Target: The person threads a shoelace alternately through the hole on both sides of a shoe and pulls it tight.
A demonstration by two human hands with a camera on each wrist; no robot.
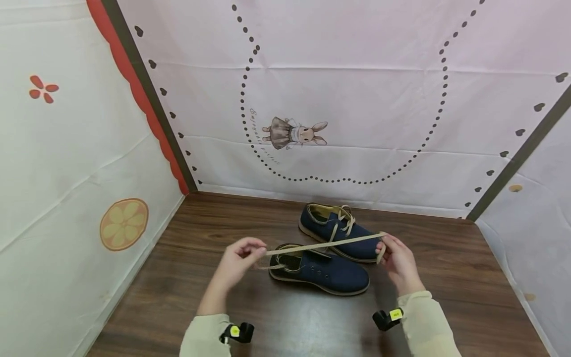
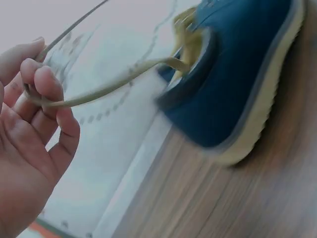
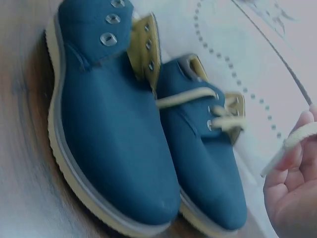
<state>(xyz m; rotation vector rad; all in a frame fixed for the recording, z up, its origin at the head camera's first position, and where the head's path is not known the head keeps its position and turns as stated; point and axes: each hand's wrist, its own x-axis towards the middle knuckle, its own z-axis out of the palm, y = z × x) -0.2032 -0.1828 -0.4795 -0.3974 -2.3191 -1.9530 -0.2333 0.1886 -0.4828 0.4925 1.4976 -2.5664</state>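
Observation:
A beige shoelace [image 1: 327, 244] is stretched between my two hands above a pair of navy shoes. My left hand [image 1: 241, 258] pinches it between thumb and fingers; from there the lace loops back into the heel opening of the nearer shoe [image 1: 339, 277]. Its eyelets [image 3: 110, 29] have no lace through them. On the other side, my right hand [image 1: 398, 260] pinches the lace, with a short end [image 3: 277, 161] sticking out past the fingers. Behind lies the farther shoe [image 1: 361, 238], its own lace [image 3: 188, 96] threaded through the eyelets.
The shoes stand on a dark brown wooden tabletop [image 1: 450, 277]. A white printed sheet with a rabbit figure [image 1: 294, 133] rises behind it. Another sheet [image 1: 58, 163] borders the left side, and a pale one [image 1: 540, 218] the right.

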